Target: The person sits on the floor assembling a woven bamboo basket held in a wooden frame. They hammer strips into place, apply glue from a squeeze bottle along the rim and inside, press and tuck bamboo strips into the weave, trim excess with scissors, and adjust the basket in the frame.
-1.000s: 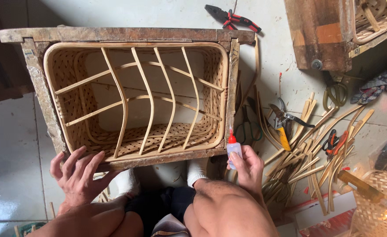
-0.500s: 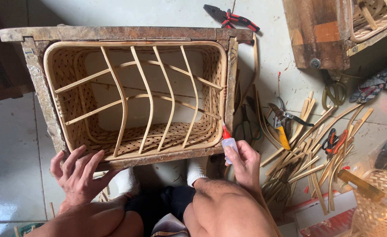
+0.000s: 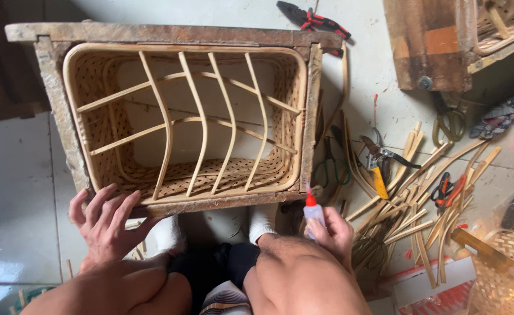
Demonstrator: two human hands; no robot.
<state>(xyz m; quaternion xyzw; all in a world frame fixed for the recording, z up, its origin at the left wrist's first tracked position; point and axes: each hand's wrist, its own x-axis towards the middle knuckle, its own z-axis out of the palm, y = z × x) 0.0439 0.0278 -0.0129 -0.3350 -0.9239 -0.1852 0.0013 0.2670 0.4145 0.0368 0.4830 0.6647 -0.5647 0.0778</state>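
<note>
A woven bamboo basket (image 3: 88,175) with curved crossing slats sits inside a rough wooden frame (image 3: 169,32) on the floor. My left hand (image 3: 108,224) rests with spread fingers on the frame's near left edge. My right hand (image 3: 334,234) grips a small glue bottle (image 3: 313,214) with a red nozzle, its tip pointing up at the frame's near right corner. My knees fill the bottom of the view.
Loose bamboo strips (image 3: 411,204) lie heaped on the floor at right, with yellow-handled shears (image 3: 378,166), red-handled cutters (image 3: 446,189) and green-handled scissors (image 3: 327,169). Red pliers (image 3: 312,20) lie at the top. A wooden block (image 3: 429,41) stands top right, another woven basket (image 3: 502,280) bottom right.
My right hand has carried the glue bottle a little left and up, then settled its nozzle by the frame's near right corner. My left hand has stayed on the frame.
</note>
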